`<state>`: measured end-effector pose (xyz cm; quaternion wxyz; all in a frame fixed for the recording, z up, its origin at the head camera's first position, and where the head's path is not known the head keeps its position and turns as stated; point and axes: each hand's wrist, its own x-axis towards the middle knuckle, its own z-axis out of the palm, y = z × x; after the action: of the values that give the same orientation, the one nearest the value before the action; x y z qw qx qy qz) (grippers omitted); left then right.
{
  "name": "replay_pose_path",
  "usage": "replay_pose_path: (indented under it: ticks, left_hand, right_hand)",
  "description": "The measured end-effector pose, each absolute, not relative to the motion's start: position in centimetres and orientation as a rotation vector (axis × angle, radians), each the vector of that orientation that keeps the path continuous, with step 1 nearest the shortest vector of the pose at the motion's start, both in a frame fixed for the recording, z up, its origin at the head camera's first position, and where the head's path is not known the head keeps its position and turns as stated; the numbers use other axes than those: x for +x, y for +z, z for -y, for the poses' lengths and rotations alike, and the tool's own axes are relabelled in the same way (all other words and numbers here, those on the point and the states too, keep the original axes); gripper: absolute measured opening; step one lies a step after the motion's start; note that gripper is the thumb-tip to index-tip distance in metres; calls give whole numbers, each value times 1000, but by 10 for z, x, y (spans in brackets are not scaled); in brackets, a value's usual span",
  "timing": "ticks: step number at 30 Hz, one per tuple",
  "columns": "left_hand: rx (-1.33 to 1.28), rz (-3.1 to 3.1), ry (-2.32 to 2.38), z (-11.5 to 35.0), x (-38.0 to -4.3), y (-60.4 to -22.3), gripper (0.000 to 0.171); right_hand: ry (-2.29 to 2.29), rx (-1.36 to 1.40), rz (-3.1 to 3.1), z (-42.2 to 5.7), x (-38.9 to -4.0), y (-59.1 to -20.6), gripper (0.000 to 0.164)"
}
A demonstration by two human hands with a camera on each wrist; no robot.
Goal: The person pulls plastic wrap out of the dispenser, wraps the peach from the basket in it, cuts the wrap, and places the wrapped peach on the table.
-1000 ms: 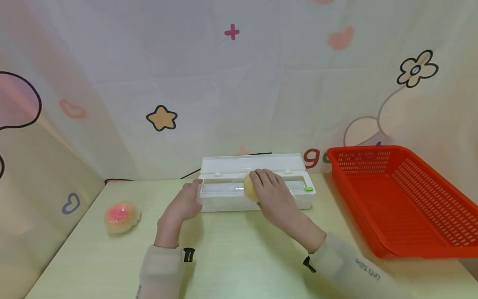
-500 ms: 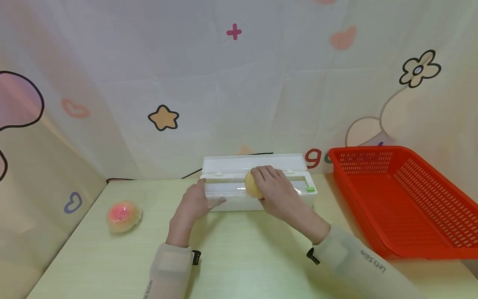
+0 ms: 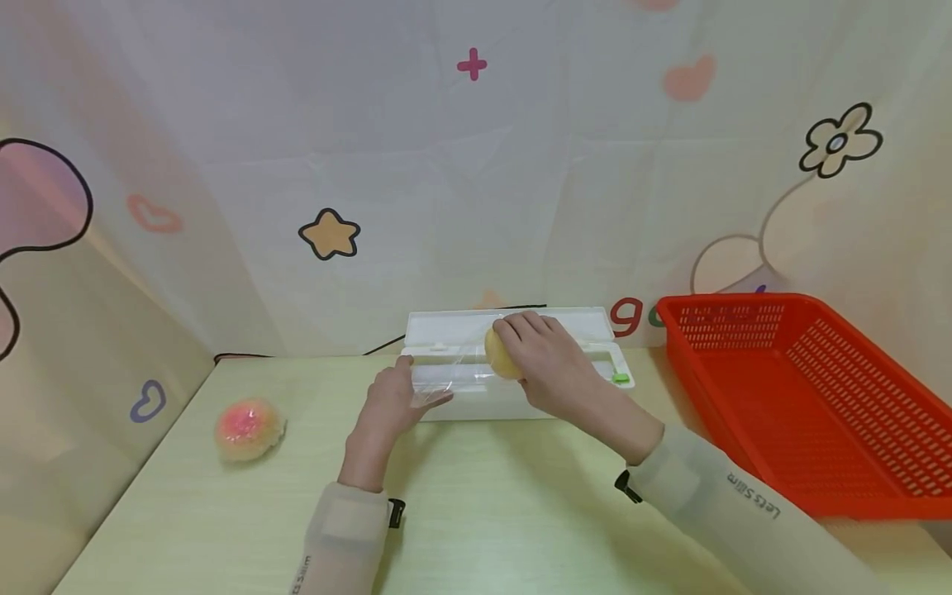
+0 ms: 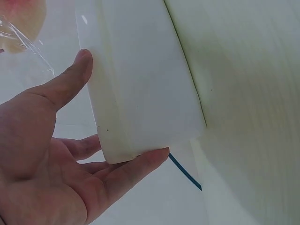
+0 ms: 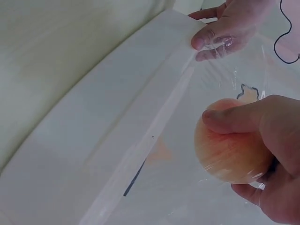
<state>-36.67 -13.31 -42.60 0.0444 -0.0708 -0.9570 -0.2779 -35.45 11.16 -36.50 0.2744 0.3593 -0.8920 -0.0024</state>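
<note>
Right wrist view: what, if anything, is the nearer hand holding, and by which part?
The right hand holds a round, peach-like thing by one side, its thumb across the reddish face and its fingers behind.

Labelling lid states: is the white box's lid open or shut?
Open: in the head view, the lid stands raised behind the white box, whose inside shows.
</note>
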Motion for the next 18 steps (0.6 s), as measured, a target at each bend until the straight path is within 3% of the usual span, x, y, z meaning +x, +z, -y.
replay_pose_path:
  ticks: [18]
  left_hand:
    - [-115,2934,-952,132,-365,-423,90]
  right_hand:
    - [-6,977,2422,-111,-347,-337,70]
